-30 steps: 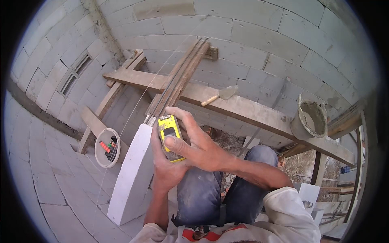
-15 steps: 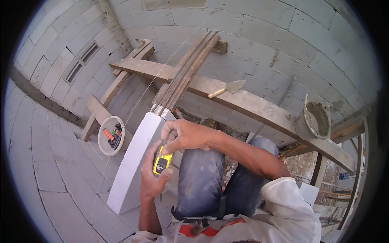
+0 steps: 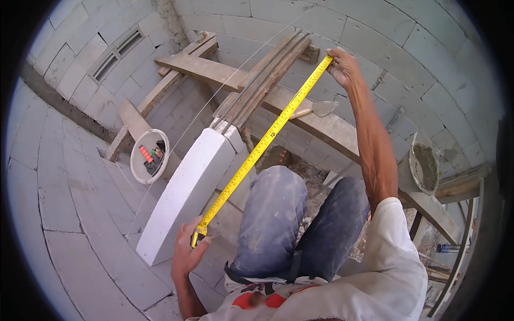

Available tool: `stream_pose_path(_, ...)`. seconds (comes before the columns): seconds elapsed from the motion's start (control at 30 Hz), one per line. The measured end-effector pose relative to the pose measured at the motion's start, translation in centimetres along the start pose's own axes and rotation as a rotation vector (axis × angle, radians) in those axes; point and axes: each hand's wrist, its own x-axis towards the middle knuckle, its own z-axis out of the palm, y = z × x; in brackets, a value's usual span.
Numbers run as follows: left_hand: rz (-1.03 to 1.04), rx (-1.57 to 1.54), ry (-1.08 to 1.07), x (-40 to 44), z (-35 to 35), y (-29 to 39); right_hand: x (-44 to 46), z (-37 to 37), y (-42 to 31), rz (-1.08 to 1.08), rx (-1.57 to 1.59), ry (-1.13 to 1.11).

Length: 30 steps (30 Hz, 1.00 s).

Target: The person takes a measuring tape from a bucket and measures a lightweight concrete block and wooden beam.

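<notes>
A yellow tape measure (image 3: pixel 266 140) stretches diagonally between my hands, its blade pulled far out. My left hand (image 3: pixel 188 247) grips the case, low beside the white block. The blade's free end is pinched in my right hand (image 3: pixel 342 67), raised and reaching forward near the wall. Just left of the tape stands a white aerated concrete block (image 3: pixel 184 192) on the block wall. Beyond it, thin steel bars (image 3: pixel 257 85) lie along wooden boards. A trowel (image 3: pixel 323 108) with a wooden handle rests on the plank, beneath the blade's right side.
A white bucket (image 3: pixel 135 170) holding tools sits at the left on the blockwork. Another bucket (image 3: pixel 411 174) with grey mortar stands at the right on the long wooden plank (image 3: pixel 342 134). A thin string line (image 3: pixel 206 101) crosses above the block. Block walls enclose the far side.
My right hand has moved up and away, drawing the blade out of the case. My left hand has dropped slightly lower and left, still holding the case. The view has shifted a little.
</notes>
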Motion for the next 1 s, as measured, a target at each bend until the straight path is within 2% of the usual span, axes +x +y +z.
stream_pose_path(0.07,0.007,-0.001,0.015,0.9,0.4,-0.4,-0.9,0.4,2.0,-0.045,-0.085,0.062)
stream_pose_path(0.13,-0.026,-0.016,0.021,2.4,1.1,0.1,-5.4,3.2,6.4,0.048,-0.155,0.016)
stream_pose_path(0.27,-0.074,0.036,0.072,6.4,2.4,3.5,-15.2,7.8,15.9,0.467,-0.282,-0.399)
stream_pose_path(0.37,-0.106,0.069,0.086,7.8,3.3,3.9,-18.3,9.1,21.1,0.666,-0.151,-0.612)
stream_pose_path(0.47,-0.170,0.086,0.074,6.4,3.9,2.4,-17.0,8.6,22.1,0.614,-0.312,-0.620)
stream_pose_path(0.53,-0.249,0.076,0.038,4.4,4.1,1.6,-16.2,7.9,21.3,0.597,-0.280,-0.552)
stream_pose_path(0.63,-0.244,0.015,0.064,0.7,5.7,-2.7,-12.1,6.5,19.1,0.531,-0.295,-0.404)
stream_pose_path(0.73,-0.385,0.029,0.060,-3.6,6.5,-3.7,-6.3,3.9,16.5,0.382,-0.259,-0.243)
stream_pose_path(0.9,-0.386,0.067,0.111,-11.6,9.2,-6.7,1.9,-0.4,12.6,0.121,-0.137,-0.090)
stream_pose_path(1.0,-0.398,0.034,0.143,-14.3,9.6,-5.5,1.7,-0.5,12.5,0.093,-0.076,-0.076)
